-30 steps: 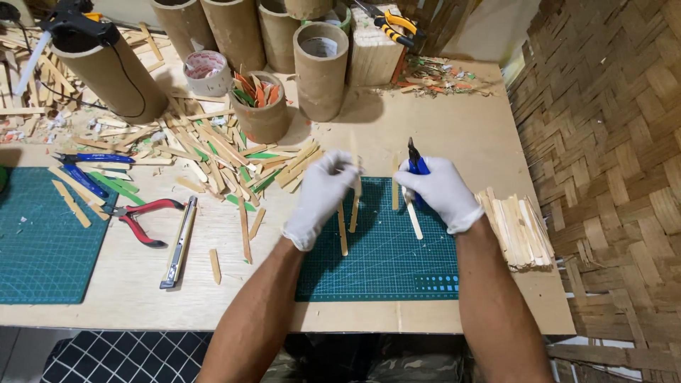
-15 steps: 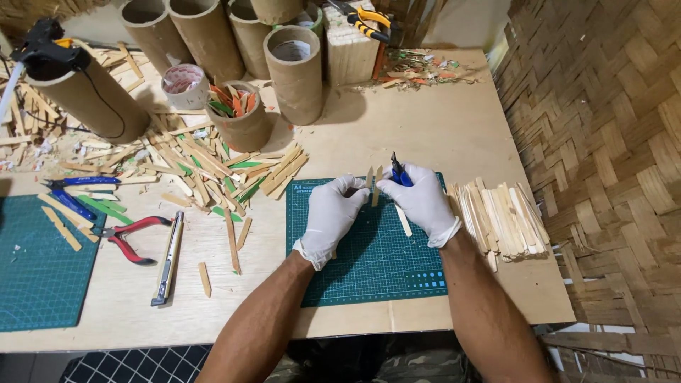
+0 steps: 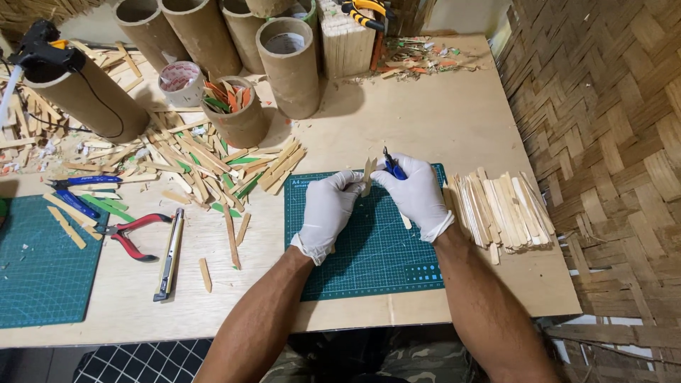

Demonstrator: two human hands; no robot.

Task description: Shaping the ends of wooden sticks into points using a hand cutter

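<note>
Plywood table (image 3: 454, 113), seen from above, carrying the whole work area. Cardboard tubes (image 3: 287, 67) stand along the far edge, one shorter tube (image 3: 237, 113) holding coloured sticks. A loose heap of wooden sticks (image 3: 191, 159) spreads over the left-centre, and a tidy stack of plain sticks (image 3: 504, 209) lies near the right edge. A green cutting mat (image 3: 369, 248) sits at the near-centre; a second mat (image 3: 42, 266) covers the near left corner. Beside the second mat lie red-handled pliers (image 3: 131, 234) and a utility knife (image 3: 169, 255).

Compared with a second ago, both gloved hands have risen off the central mat and drawn together above its far edge; the sticks that lay flat under them are mostly gone from the mat, with one short piece visible under the right hand.

The left hand (image 3: 326, 213) has its fingers closed around the lower end of a single stick (image 3: 367, 177), held nearly upright above the mat's far edge. The right hand (image 3: 418, 195) grips a blue-handled craft blade (image 3: 392, 167), its tip just beside the stick's upper end; whether blade and wood touch cannot be told.

Judged from this pose, the work has passed from laying sticks flat on the mat to trimming one piece held free in the hand.
</note>
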